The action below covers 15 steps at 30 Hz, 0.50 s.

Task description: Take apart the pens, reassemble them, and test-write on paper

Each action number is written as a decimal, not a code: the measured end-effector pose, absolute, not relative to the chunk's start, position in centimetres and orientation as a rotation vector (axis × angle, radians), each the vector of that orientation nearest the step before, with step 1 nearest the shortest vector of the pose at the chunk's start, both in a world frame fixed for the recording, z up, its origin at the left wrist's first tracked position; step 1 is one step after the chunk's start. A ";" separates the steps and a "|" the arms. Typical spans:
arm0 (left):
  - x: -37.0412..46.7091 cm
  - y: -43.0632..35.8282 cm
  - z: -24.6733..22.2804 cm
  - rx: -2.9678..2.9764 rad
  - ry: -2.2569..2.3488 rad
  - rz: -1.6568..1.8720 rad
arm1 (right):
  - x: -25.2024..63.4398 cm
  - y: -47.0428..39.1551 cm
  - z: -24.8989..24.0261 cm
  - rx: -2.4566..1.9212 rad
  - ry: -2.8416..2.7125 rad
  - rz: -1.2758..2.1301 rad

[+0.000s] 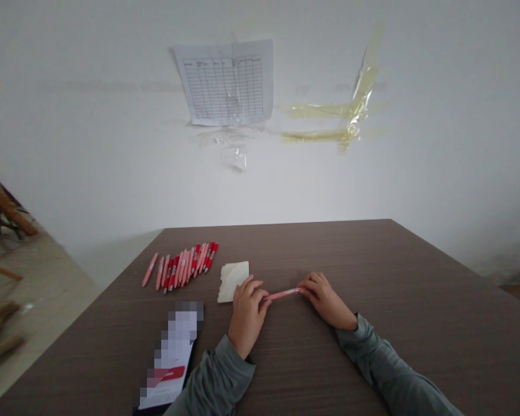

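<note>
A pink pen (283, 294) lies lengthwise between my hands, just above or on the brown table (312, 358). My left hand (248, 312) pinches its left end between thumb and fingers. At the other end, the fingertips of my right hand (325, 299) are closed on the pen. Directly behind my left fingers is a cream piece of paper (234, 278) with a ragged left edge. Further left, a row of several pink and red pens (182, 267) lies side by side on the tabletop.
A phone-like device (169, 358), its screen partly blurred, lies beside my left forearm. Behind the table stands a white wall (312, 185), with a printed table sheet (225, 84) and yellowed tape (351, 118) on it. Wooden pieces (2, 346) show on the floor at left.
</note>
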<state>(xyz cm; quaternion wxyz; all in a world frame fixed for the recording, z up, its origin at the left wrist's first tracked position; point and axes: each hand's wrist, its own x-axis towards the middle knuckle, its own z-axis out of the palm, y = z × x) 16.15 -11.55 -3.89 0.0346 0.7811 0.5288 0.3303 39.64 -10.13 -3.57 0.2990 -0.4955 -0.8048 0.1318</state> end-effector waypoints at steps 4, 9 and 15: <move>16.1 -11.5 -4.1 2.407 1.607 1.125 | 39.6 -10.0 -3.8 -1.321 -2.138 0.336; 16.1 -11.4 -4.1 2.402 1.579 1.219 | 39.7 -10.1 -3.8 -1.320 -2.162 0.310; 16.1 -11.6 -4.0 2.426 1.646 1.213 | 39.8 -10.1 -3.8 -1.376 -2.204 0.237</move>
